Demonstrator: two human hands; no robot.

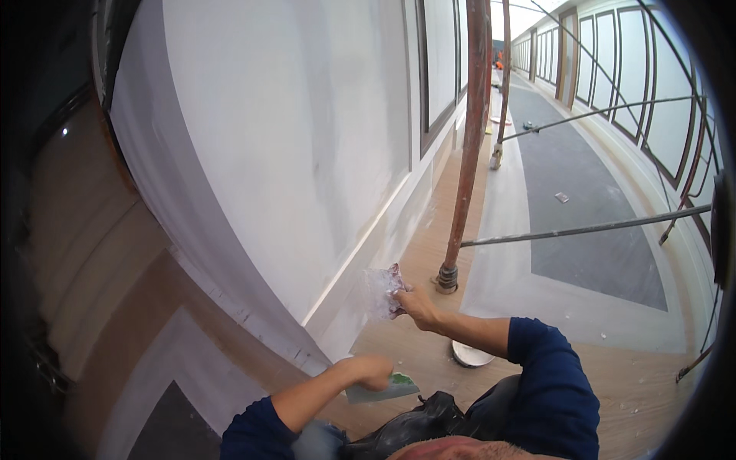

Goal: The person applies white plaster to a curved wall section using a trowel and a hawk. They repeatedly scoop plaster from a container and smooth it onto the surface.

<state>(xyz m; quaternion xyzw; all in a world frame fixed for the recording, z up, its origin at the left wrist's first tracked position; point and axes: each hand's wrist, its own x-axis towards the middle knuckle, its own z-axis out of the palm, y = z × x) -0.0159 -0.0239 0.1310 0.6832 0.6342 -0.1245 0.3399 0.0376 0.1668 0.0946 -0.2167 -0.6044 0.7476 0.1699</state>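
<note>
My right hand (418,305) presses a wide putty knife (382,291), smeared with white filler, against the lower part of the white wall (291,138), near its skirting. Lower down, my left hand (371,371) holds a second flat scraper with a green and grey blade (383,389), level, close to my body. Both forearms wear dark blue sleeves pushed up.
A rust-coloured scaffold pole (466,153) stands on its foot (447,278) just right of my right hand, with grey cross braces (590,227) running right. A round white lid or dish (471,354) lies on the wooden floor. The corridor floor has grey inlaid panels (590,199).
</note>
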